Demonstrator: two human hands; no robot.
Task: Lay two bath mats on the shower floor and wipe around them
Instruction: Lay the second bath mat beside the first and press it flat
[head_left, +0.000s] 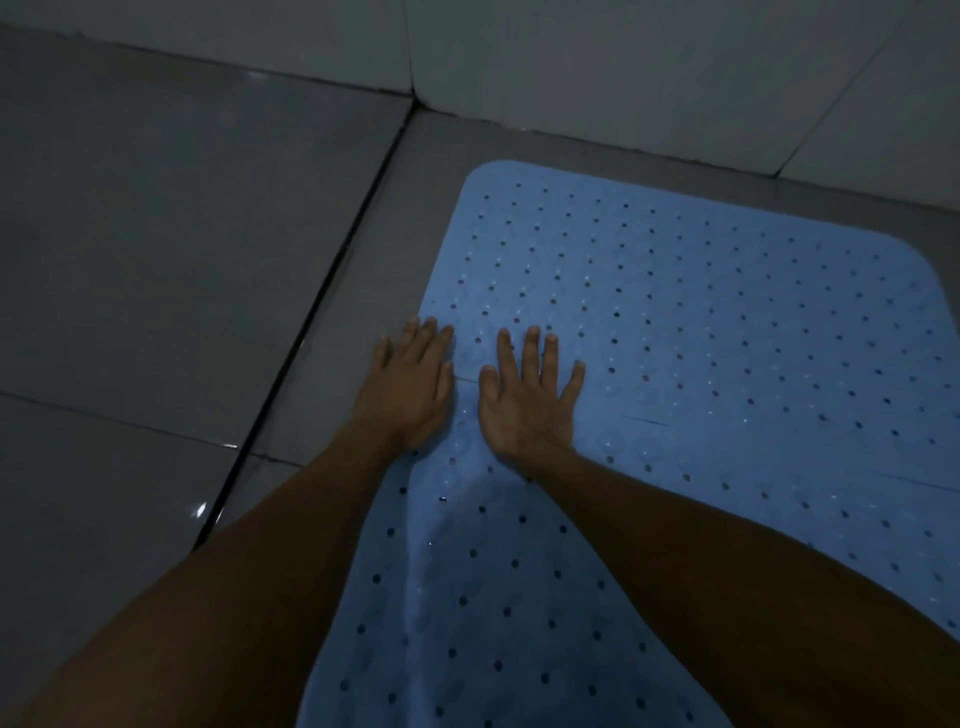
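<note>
Pressing blue mat (701, 338) (both palms flat)

mat (675, 338): right side and near end cut off by the frame edges; parts hidden under both forearms
second mat: cannot tell whether the faint slits mark another mat
left hand (410, 384): palm hidden against the mat edge
right hand (524, 400): palm hidden
forearms: cut off at the bottom edge
</note>
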